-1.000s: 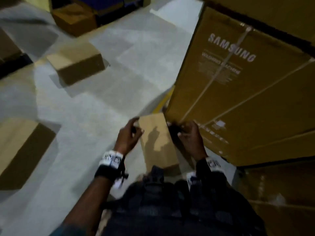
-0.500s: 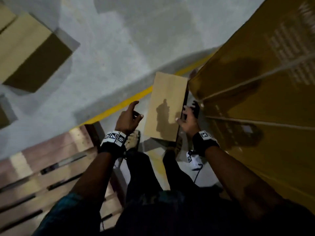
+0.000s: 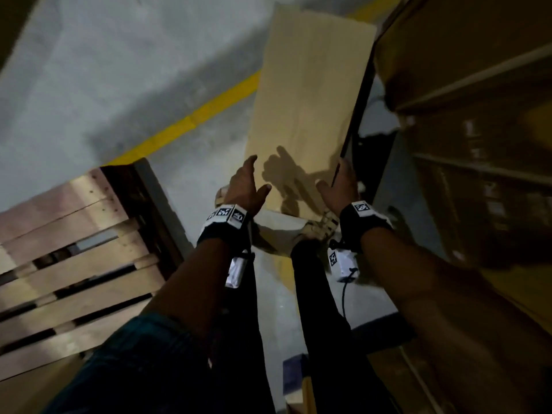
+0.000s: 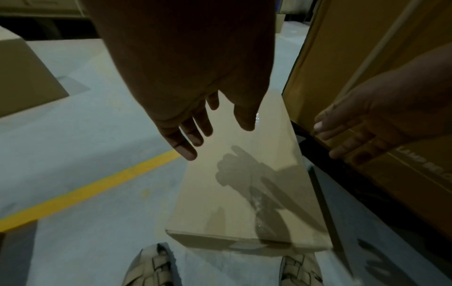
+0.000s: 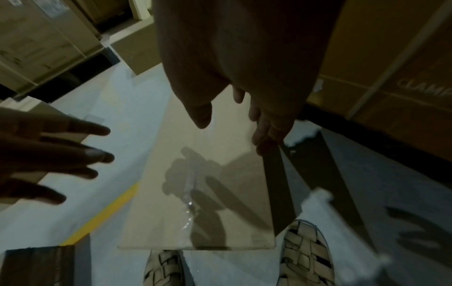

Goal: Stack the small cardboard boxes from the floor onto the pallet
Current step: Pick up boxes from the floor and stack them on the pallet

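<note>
A long, pale small cardboard box (image 3: 307,100) lies flat on the grey floor just ahead of my shoes (image 4: 149,269). My left hand (image 3: 257,174) hovers at its near left edge with the fingers spread and straight, holding nothing. My right hand (image 3: 334,177) is at the near right edge, fingers straight along the gap beside the big box; I cannot tell whether it touches. The wrist views show the left hand (image 4: 203,125) and the right hand (image 5: 244,120) over the box top (image 5: 195,193). The wooden pallet (image 3: 74,234) lies low on the left.
A tall strapped brown carton (image 3: 478,115) stands tight against the small box's right side. A yellow floor line (image 3: 191,124) runs diagonally past the pallet corner. Another cardboard box (image 4: 24,77) sits on the floor further left.
The head view has dropped closer to the box. Both hands have come down to its near end and spread open. The box still lies on the floor.
</note>
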